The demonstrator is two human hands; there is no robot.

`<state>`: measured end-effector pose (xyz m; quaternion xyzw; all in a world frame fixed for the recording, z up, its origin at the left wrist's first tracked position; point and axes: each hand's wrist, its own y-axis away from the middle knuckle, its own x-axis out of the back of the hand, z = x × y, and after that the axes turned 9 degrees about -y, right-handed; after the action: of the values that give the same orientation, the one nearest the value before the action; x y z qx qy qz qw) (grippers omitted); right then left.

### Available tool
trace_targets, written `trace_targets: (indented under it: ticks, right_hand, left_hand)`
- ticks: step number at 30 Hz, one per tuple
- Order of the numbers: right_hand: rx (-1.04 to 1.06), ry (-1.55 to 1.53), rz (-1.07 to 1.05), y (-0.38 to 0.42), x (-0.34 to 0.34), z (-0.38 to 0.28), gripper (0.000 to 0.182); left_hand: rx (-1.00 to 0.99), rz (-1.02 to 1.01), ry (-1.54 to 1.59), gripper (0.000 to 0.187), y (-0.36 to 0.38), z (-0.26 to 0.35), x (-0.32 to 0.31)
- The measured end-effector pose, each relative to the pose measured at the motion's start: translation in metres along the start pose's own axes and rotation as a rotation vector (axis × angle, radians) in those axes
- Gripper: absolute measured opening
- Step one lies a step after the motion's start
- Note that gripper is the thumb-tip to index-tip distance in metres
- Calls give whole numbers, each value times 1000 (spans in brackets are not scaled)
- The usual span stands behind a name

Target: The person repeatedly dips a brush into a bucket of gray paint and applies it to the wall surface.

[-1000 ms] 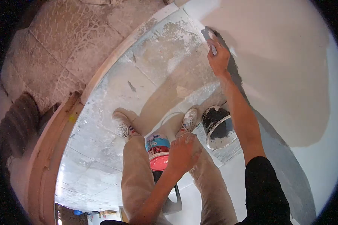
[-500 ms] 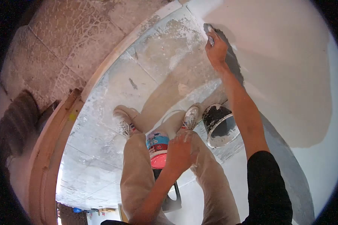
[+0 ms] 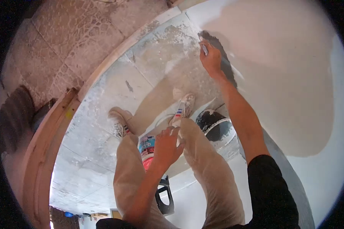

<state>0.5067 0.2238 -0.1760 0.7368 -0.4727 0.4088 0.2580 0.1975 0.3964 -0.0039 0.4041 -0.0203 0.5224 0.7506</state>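
Head view: our right hand, fingers closed round a small brush, lays grey paint on the wall at upper centre; we should keep strokes short along the floor edge. Our left hand rests loosely open on the knee beside the red-lidded tub.

Black bucket by the wall — red-lidded tub between the legs.

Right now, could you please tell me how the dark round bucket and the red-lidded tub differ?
The dark round bucket stands open beside the right foot, its inside dark and smeared; the red-lidded tub is closed and sits between the legs, partly hidden by the left hand. The bucket looks wider and plain; the tub has a blue label. Both stand on the floor.
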Motion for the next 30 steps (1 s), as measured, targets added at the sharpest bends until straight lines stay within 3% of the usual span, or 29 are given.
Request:
trace_targets:
  ticks: [3, 6, 15, 18, 21, 24, 27, 30]
  right_hand:
    - [-14, 59, -61, -8, -11, 15, 36]
    - [44, 134, 41, -17, -3, 15, 21]
    - [149, 148, 30, 12, 41, -27, 22]
    - [15, 170, -133, 15, 32, -19, 55]
    - [-76, 157, -147, 18, 24, -23, 54]
    - [-11, 105, -101, 20, 15, -23, 50]
    - [80, 115, 38, 11, 3, -16, 25]
    - [84, 105, -12, -3, -10, 4, 27]
  left_hand:
    - [3, -28, 37, 47, 0, 13, 1]
    - [-38, -34, 30, 47, 5, 23, -2]
    - [-56, -34, 22, 46, 4, 24, -8]
    - [-52, -61, 20, 45, 9, 21, -6]
    - [-39, -53, 27, 46, 7, 24, 4]
    - [-7, -88, 66, 47, 7, 26, 11]
    - [-4, -111, 64, 48, 6, 24, 14]
    - [-20, -76, 51, 48, 7, 18, 16]
